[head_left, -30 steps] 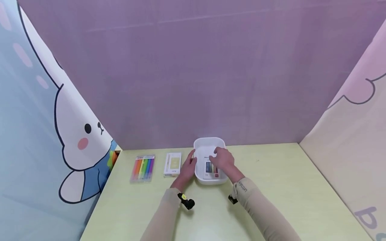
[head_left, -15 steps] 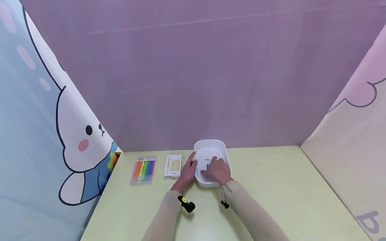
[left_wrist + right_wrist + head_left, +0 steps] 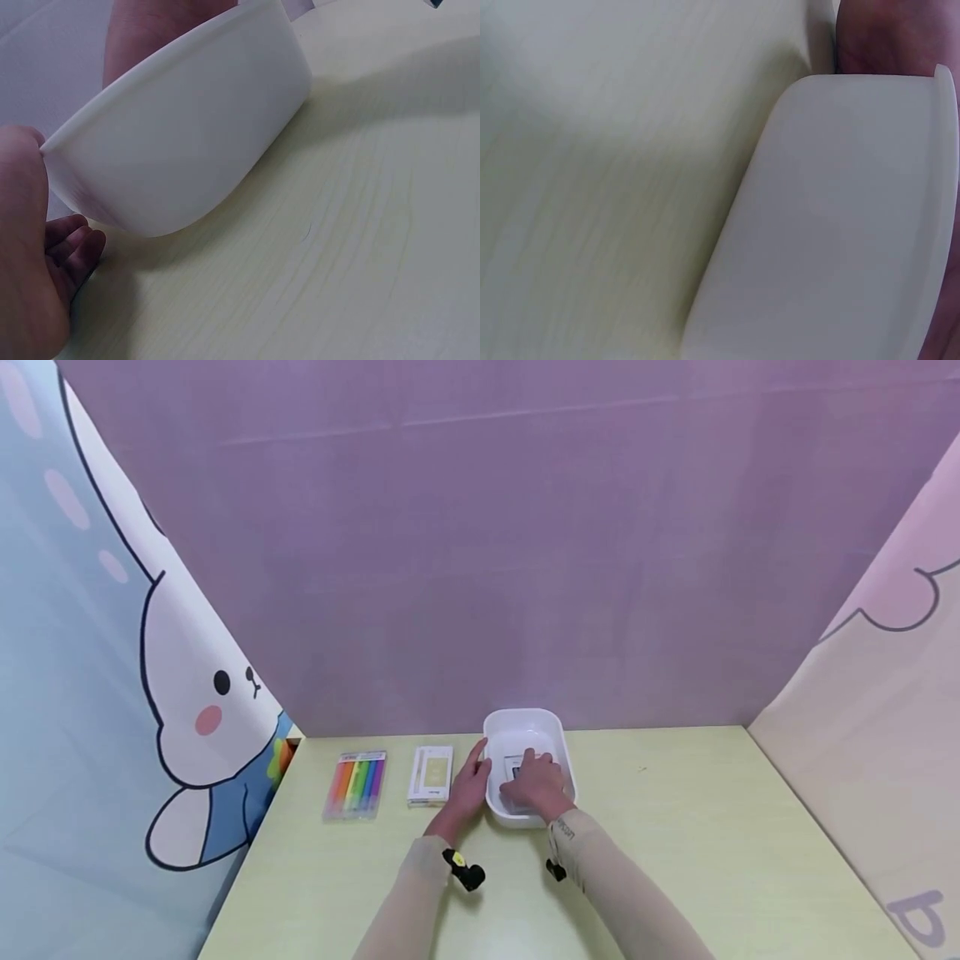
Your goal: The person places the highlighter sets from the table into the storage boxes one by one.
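A white plastic tub [image 3: 525, 727] stands on the table in the head view. My left hand [image 3: 468, 785] holds its left side; in the left wrist view, the thumb [image 3: 34, 139] is at the rim and the other fingers [image 3: 79, 251] lie against the outer wall. Inside the tub lies a small white flat box [image 3: 513, 767] with a dark printed picture, mostly covered. My right hand [image 3: 538, 783] grips this box from above, thumb to the left, fingers bent over it. The right wrist view shows mainly the tub's outer wall [image 3: 832, 210]; the fingertips are hidden.
To the left lie a white box [image 3: 431, 775] with a yellowish panel and a clear pack of rainbow-coloured markers [image 3: 356, 785]. A purple backdrop [image 3: 480, 543] rises behind the pale table [image 3: 712, 843], with printed fabric at both sides.
My right hand has moved left and down onto the box, covering most of it. The box has shifted slightly towards the tub's far end. My left hand stays at the tub.
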Available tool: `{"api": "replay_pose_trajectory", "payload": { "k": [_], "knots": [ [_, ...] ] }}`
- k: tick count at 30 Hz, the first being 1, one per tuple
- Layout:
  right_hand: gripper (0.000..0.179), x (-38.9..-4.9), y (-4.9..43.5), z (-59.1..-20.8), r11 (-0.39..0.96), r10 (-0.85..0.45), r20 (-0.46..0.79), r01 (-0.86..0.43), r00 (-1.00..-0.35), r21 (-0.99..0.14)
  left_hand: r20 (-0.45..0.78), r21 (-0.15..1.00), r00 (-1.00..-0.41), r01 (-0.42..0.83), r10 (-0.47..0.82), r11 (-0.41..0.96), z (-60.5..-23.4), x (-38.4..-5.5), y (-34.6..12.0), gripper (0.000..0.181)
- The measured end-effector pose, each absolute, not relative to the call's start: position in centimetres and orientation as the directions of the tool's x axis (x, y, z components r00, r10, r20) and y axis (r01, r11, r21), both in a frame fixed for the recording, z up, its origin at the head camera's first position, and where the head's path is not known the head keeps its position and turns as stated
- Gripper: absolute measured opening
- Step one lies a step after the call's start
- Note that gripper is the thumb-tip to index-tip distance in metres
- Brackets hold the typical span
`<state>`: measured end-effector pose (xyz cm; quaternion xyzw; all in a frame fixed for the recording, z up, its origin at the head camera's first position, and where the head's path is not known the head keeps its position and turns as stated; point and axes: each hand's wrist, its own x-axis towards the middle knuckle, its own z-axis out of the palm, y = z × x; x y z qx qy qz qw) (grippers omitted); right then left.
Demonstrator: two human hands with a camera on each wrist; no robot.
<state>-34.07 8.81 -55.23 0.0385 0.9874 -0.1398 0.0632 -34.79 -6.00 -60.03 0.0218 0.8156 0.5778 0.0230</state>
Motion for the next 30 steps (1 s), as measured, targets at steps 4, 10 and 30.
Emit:
{"api": "replay_pose_trajectory", "payload": {
  "k": [4,10,30],
  "knots": [
    [0.093,-34.8,8.9,-55.2,0.965,0.031,-0.138,0.065,-0.990,-0.254,-0.002,0.944,-0.998,0.021,0.070,0.330,-59.8,-34.8,-5.9,0.049],
    [0.083,-35.3,8.9,-53.8,0.952,-0.011,-0.172,0.042,-0.985,-0.302,0.011,0.937,-0.998,0.029,0.054,0.347,-59.9,-34.9,-5.9,0.048],
    [0.051,-35.7,10.8,-50.0,0.946,-0.087,-0.280,0.009,-0.956,-0.323,-0.012,0.938,-0.998,0.010,0.061,0.346,-59.9,-35.1,-6.1,0.049]
  ]
}}
